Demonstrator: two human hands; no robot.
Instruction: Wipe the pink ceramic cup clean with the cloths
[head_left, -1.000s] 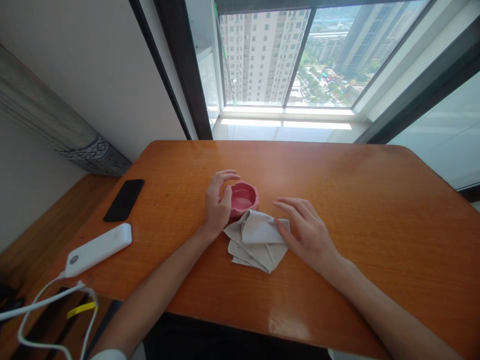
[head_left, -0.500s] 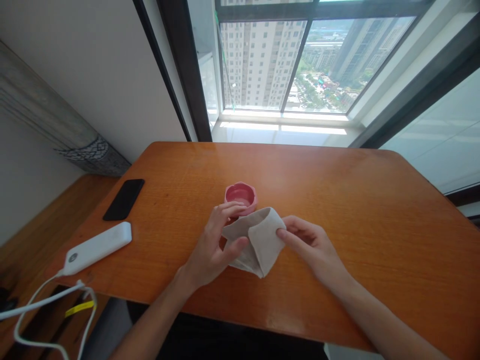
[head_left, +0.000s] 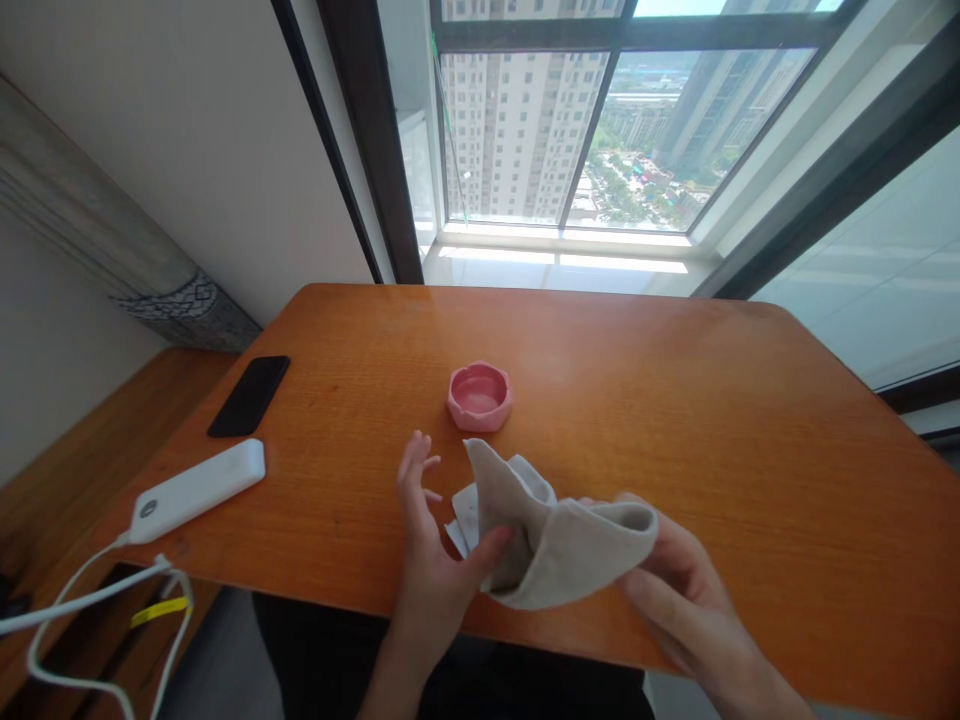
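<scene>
Near the front edge of the desk (head_left: 675, 430), the cloth (head_left: 559, 545), a crumpled beige-grey rag, is bunched between both hands and looks lifted off the wood at its right end. Its lower left corner hangs near the desk surface, with a paler fold showing beside the left hand; contact there can't be confirmed. Left hand (head_left: 431, 560): fingers (head_left: 414, 465) spread wide and pointing up, touching nothing, while the thumb (head_left: 495, 547) presses on the cloth's near side. Right hand (head_left: 686, 600): fingers (head_left: 664, 600) curled under the cloth's right end, holding it, with the fold lying over them. Thumb not clearly visible. Pink ashtray (head_left: 480, 397) sits upright on the desk just above the cloth, near but not touching it or either hand. Phone (head_left: 249, 396) lies flat toward the left edge, and a white power bank (head_left: 196, 490) lies below it, its white cable (head_left: 75, 605) running off the desk's left side. Wide bare wood to the right of the ashtray and along the far edge, below the window (head_left: 622, 140). Cloth overhangs the front edge slightly from this angle; can't tell exactly.
</scene>
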